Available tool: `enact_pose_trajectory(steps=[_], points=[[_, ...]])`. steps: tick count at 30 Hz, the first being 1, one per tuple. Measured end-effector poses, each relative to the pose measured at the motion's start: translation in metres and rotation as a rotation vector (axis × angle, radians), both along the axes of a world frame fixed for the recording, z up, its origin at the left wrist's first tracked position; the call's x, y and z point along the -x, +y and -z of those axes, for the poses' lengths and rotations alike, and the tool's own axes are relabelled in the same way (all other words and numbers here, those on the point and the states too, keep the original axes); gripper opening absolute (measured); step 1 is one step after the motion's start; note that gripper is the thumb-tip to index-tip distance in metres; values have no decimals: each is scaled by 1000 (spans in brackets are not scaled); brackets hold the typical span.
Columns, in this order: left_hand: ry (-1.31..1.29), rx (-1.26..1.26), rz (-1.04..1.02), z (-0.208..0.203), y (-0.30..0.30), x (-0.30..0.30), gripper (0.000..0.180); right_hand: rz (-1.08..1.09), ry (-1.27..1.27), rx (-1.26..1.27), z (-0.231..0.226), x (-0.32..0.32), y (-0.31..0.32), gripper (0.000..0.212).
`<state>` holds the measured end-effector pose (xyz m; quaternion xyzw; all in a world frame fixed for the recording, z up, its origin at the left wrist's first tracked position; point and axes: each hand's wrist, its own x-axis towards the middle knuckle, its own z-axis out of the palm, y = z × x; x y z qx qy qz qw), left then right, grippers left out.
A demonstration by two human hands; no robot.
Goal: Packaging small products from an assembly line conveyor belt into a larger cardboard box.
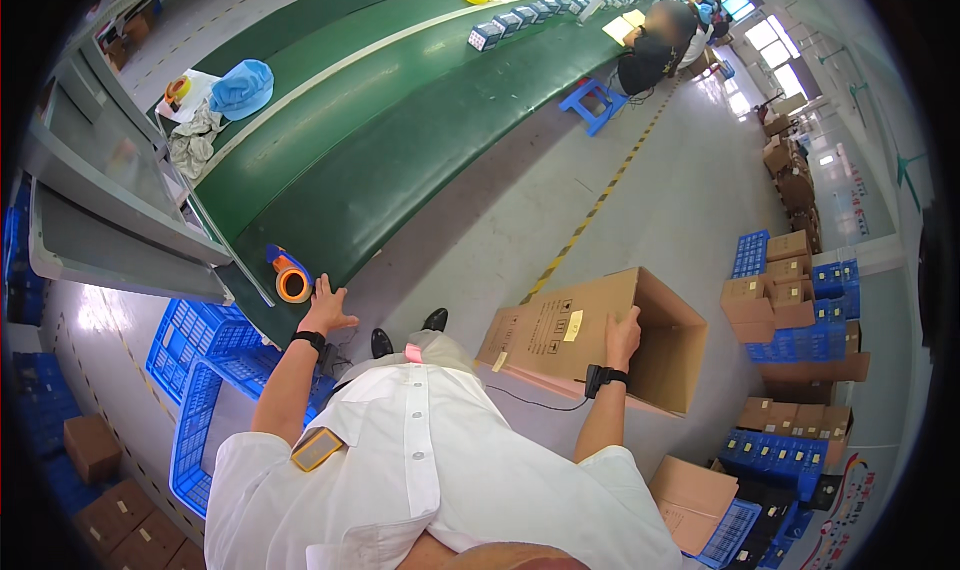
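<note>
My right hand (623,340) grips the upper edge of a large brown cardboard box (530,330), which lies tilted on its side to my right with its open end facing right. The thumb and fingers close over the box wall, and part of them is hidden behind it. At the near end of the green workbench, my left hand (328,308) has its fingers spread and holds nothing. Just beside its fingertips sits a tape dispenser (291,281), orange and blue, with a roll of tape on it.
A green conveyor bench (400,170) runs away to the far right, with a row of small boxes (487,36). A co-worker (655,50) sits there near a blue stool (594,104). Blue crates (195,430) stand at lower left; stacked cartons (750,300) line the right.
</note>
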<state>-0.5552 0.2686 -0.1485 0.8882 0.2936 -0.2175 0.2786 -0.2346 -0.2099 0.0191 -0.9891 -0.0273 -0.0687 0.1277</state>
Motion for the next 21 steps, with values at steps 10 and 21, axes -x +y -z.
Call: enact_pose_trajectory(steps=[10,21], points=[[0,-2,-7,0,-1,0,91,-1,9,17,2,-2,-2,36],[-4,-14,-3,9,0,1,91,9,16,23,-1,-1,-1,36]])
